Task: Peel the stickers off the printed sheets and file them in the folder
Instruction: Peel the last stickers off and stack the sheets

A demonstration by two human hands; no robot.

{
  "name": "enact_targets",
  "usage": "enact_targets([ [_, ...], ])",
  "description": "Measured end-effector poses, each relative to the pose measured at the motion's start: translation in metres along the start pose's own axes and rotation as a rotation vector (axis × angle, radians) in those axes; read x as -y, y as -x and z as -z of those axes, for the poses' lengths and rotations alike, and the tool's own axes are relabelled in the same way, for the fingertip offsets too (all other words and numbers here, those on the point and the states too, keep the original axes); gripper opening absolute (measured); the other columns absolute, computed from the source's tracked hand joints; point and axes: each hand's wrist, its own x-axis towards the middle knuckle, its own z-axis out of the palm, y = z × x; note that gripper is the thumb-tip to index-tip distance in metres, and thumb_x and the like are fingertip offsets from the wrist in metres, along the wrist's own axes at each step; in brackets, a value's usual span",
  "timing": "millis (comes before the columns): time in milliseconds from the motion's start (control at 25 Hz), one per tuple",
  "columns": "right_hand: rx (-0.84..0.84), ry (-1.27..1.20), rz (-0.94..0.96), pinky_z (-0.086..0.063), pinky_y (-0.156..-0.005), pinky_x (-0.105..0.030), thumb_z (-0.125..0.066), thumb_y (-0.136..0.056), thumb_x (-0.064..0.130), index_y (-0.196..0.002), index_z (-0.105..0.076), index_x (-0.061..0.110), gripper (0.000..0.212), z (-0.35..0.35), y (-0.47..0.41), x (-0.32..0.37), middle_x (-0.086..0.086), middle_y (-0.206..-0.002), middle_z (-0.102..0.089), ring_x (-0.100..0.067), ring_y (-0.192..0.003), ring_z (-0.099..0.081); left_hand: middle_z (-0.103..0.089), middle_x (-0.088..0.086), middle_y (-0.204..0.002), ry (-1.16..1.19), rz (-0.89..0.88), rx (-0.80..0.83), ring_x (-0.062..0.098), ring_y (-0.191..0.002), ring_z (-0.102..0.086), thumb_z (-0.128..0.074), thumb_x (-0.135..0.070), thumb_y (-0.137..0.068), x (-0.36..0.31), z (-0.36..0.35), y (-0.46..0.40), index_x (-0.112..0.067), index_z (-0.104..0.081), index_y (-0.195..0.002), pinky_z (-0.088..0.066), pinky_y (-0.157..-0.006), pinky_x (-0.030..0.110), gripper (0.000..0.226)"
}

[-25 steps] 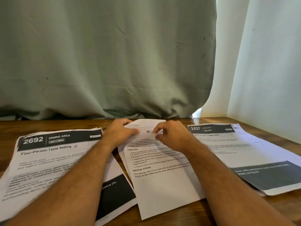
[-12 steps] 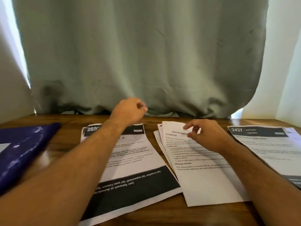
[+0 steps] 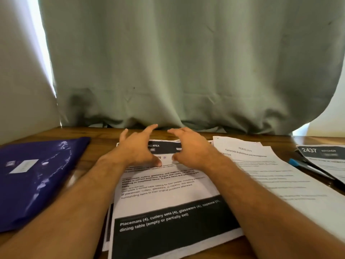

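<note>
A printed "Dining Area" sheet with black bands lies in the middle of the wooden table. A tiny purple sticker shows on it beside the title, between my two thumbs. My left hand and my right hand hover over the sheet's top part, fingers spread and holding nothing; the left thumb tip touches the paper just left of the sticker. A dark blue folder with a white label lies at the left. More printed sheets: a plain text sheet to the right and a "2437 Kitchen" sheet at far right.
A grey-green curtain hangs along the table's far edge. A dark pen-like object with a blue end lies between the two right-hand sheets. Bare wood shows between folder and middle sheet.
Both hands left the plain text sheet and moved left onto the Dining Area sheet. The left hand opened from a loose fist, the right hand let go of the text sheet. The view shifted left.
</note>
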Motion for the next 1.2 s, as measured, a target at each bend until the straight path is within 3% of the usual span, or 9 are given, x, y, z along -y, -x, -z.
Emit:
enact_targets([
  [160,-0.079,0.024,0.088,-0.049,-0.100,-0.044,-0.071,-0.088,0.029,-0.145,-0.034,0.035,0.068,-0.015,0.001,0.006,0.006,-0.141,-0.043,-0.021,-0.120,-0.053,-0.069,-0.016,-0.102,0.158,-0.100,-0.100,0.006,-0.109,-0.060,-0.084,-0.035,-0.073,0.003,0.013,0.000,-0.047,-0.036,-0.145,-0.024,-0.110,0.034,0.087],
  [280,-0.149,0.083,0.106,-0.052,-0.092,-0.043,-0.064,-0.092,0.033,-0.126,-0.049,0.034,0.037,-0.012,0.011,0.010,0.005,-0.123,-0.054,-0.020,-0.108,-0.058,-0.077,-0.009,-0.083,0.503,-0.152,-0.118,0.004,-0.088,-0.070,-0.069,-0.046,-0.088,0.003,0.024,0.013,-0.032,-0.072,-0.114,-0.050,-0.098,0.039,0.030],
  [400,-0.054,0.109,0.050,-0.053,-0.086,-0.036,-0.064,-0.090,0.027,-0.097,-0.059,0.038,0.014,-0.004,0.025,0.010,0.009,-0.104,-0.061,-0.016,-0.098,-0.060,-0.077,0.000,-0.077,0.788,0.019,-0.259,0.013,-0.085,-0.072,-0.048,-0.053,-0.100,0.008,0.029,0.019,-0.022,-0.078,-0.092,-0.050,-0.085,0.034,0.044],
  [480,0.052,0.102,0.019,-0.055,-0.084,-0.036,-0.066,-0.086,0.020,-0.086,-0.059,0.038,0.020,-0.004,0.032,0.010,0.011,-0.095,-0.061,-0.014,-0.092,-0.060,-0.077,-0.003,-0.087,0.683,0.175,-0.328,0.014,-0.095,-0.070,-0.058,-0.044,-0.097,0.019,0.028,0.015,-0.025,-0.076,-0.093,-0.048,-0.088,0.032,0.026],
  [520,0.088,0.090,0.013,-0.056,-0.083,-0.037,-0.066,-0.085,0.018,-0.085,-0.060,0.038,0.022,-0.005,0.033,0.010,0.012,-0.093,-0.060,-0.013,-0.090,-0.060,-0.076,-0.003,-0.099,0.541,0.223,-0.278,0.014,-0.103,-0.067,-0.065,-0.041,-0.093,0.024,0.026,0.014,-0.026,-0.074,-0.102,-0.047,-0.089,0.029,0.019],
  [600,0.110,0.057,0.016,-0.056,-0.081,-0.035,-0.065,-0.084,0.016,-0.088,-0.062,0.037,0.022,-0.006,0.034,0.011,0.013,-0.092,-0.058,-0.011,-0.088,-0.059,-0.068,0.003,-0.124,0.295,0.301,-0.082,0.020,-0.115,-0.061,-0.077,-0.043,-0.084,0.030,0.017,0.012,-0.021,-0.065,-0.126,-0.045,-0.094,0.031,0.049],
  [760,0.125,0.007,0.039,-0.055,-0.076,-0.032,-0.064,-0.082,0.017,-0.089,-0.064,0.037,0.022,-0.006,0.033,0.010,0.015,-0.091,-0.057,-0.009,-0.085,-0.058,-0.060,0.007,-0.132,0.225,0.409,0.056,0.026,-0.117,-0.058,-0.085,-0.053,-0.070,0.035,0.006,0.013,-0.016,-0.054,-0.133,-0.048,-0.095,0.037,0.080],
  [1000,0.155,-0.036,0.071,-0.054,-0.074,-0.027,-0.065,-0.081,0.014,-0.090,-0.069,0.034,0.022,-0.007,0.033,0.006,0.016,-0.086,-0.058,-0.006,-0.084,-0.058,-0.073,0.008,-0.101,0.826,0.437,-0.229,0.023,-0.092,-0.071,-0.077,-0.012,-0.085,0.036,0.014,0.011,-0.021,-0.067,-0.098,-0.059,-0.088,0.043,0.019],
  [1200,0.021,0.037,0.086,-0.053,-0.088,-0.031,-0.063,-0.090,0.025,-0.100,-0.068,0.037,0.016,-0.007,0.033,0.002,0.014,-0.104,-0.059,-0.008,-0.096,-0.057,-0.076,0.016,-0.090,1.213,0.479,-0.284,0.031,-0.077,-0.075,-0.079,-0.004,-0.080,0.032,0.021,0.017,-0.011,-0.066,-0.101,-0.063,-0.070,0.042,0.026],
])
